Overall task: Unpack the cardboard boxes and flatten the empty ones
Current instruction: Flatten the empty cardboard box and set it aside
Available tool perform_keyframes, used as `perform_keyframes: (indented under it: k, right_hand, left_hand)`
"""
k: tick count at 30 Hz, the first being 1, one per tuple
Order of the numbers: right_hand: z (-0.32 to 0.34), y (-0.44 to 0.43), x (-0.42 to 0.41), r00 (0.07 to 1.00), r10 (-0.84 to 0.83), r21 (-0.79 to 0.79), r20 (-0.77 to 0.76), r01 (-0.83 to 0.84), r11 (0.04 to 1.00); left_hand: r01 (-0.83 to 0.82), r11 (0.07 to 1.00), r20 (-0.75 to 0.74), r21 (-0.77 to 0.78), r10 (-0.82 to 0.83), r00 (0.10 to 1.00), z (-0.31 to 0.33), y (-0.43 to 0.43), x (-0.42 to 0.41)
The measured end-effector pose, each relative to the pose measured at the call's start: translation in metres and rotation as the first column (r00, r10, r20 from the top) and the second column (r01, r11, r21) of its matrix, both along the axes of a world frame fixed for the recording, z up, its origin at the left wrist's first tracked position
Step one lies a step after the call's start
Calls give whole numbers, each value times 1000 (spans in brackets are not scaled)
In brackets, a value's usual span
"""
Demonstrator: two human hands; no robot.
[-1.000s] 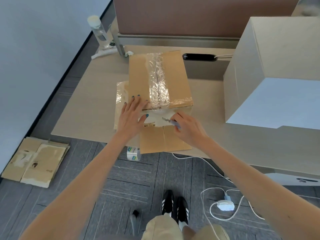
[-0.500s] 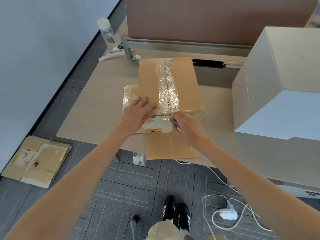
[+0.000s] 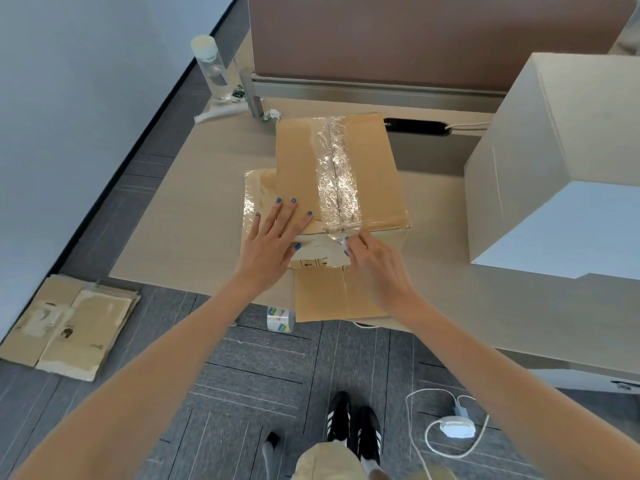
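Fingers point(image 3: 287, 216) of left hand point(image 3: 268, 244) lay spread bracing the cardboard box point(image 3: 298, 157); right hand point(image 3: 377, 268) pinched a blade point(image 3: 341, 241) at the tape seam point(image 3: 334, 174): shallow cut advised.

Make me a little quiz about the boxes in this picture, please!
1. True or false: shiny tape covers the top seam of the brown box.
2. Where does the pile of flattened cardboard lie? A) on the floor beside the desk; B) on top of the big white box; C) under the water bottle.
3. Which hand lies flat on the brown box's top?

Key: 1 true. 2 A. 3 the left hand; the right hand holds a small cutter at the tape's near end.
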State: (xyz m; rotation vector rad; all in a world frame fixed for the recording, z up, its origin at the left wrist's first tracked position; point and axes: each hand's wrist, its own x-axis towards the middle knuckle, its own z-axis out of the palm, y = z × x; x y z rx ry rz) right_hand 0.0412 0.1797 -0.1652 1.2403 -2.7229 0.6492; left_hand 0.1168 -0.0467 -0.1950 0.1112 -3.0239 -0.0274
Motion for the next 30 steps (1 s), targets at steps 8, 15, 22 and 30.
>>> perform_keyframes:
  k: [8, 15, 22, 30]
  right_hand:
    - [-5, 9, 0, 1000, -15, -17, -8, 15, 1000]
    - [-6, 28, -11, 998, -45, -13, -44, 45, 999]
    - [18, 36, -19, 998, -41, -92, -40, 37, 995]
    - [37, 8, -59, 988, -50, -3, 145, 51, 999]
  left_hand:
    - [-26, 999, -26, -42, 25, 999, -6, -1, 0]
    - [-46, 998, -50, -34, 44, 998, -10, 1, -1]
    - [-52, 998, 2, 40, 52, 999, 2, 13, -4]
    - [-180, 964, -71, 197, 197, 978, 32, 39, -32]
